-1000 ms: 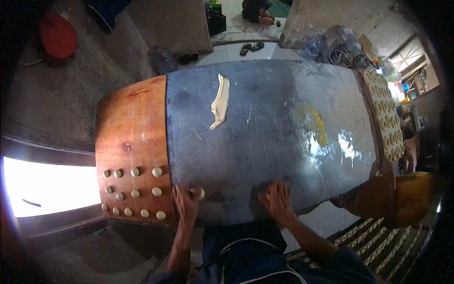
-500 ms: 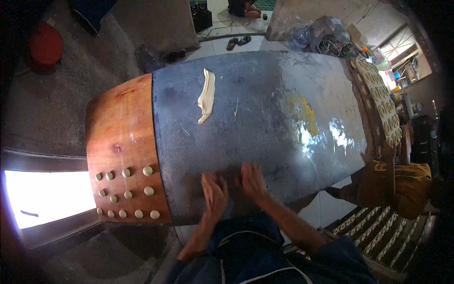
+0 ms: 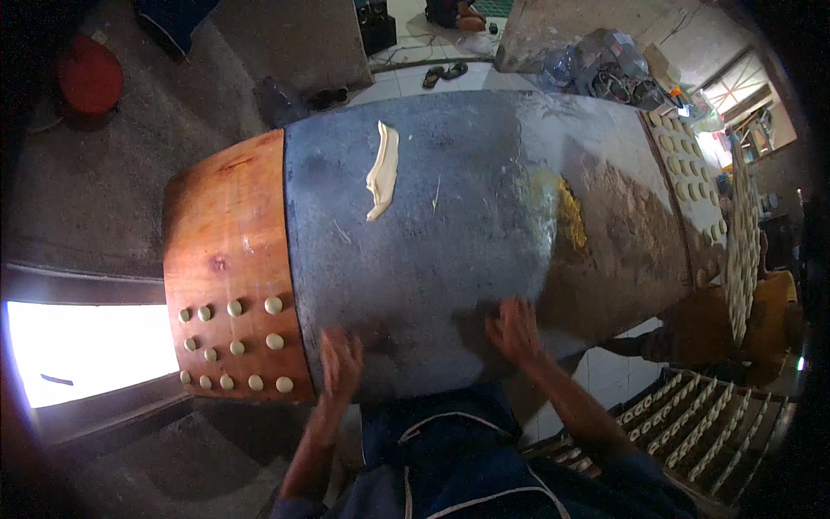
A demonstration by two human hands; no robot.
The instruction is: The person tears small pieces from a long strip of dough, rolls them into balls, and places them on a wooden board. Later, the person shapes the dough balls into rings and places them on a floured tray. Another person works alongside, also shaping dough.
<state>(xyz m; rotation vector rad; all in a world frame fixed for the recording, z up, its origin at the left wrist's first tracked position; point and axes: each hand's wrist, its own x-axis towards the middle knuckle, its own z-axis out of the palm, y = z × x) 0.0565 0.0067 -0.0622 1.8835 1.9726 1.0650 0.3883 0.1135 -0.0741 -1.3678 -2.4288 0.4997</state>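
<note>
On the near part of the grey tabletop (image 3: 415, 277), my left hand (image 3: 340, 362) is at the left, close to the wooden board's edge. My right hand (image 3: 517, 333) is farther right, with a wide gap between them. Both hands look open, palms down with bent fingers, slightly blurred. Nothing shows in either hand; what lies under the fingers is hidden. A long flat strip of pale dough (image 3: 383, 173) lies beyond them, with a thin dough scrap (image 3: 436, 192) to its right. Several small round dough pieces (image 3: 273, 305) sit in rows on the orange-brown wooden board (image 3: 226, 208).
A yellow smear (image 3: 571, 216) marks the table's right part. Flat dough rounds (image 3: 683, 164) line a board at the far right, beside a tilted tray (image 3: 743, 251) of dough pieces. Below right stands a rack (image 3: 692, 428) with dough pieces. Sandals (image 3: 445, 74) lie on the floor beyond.
My hands have moved apart, the left one leftward and the right one rightward. At the right, a tray of dough pieces now stands tilted up, and shadow covers the table's right side.
</note>
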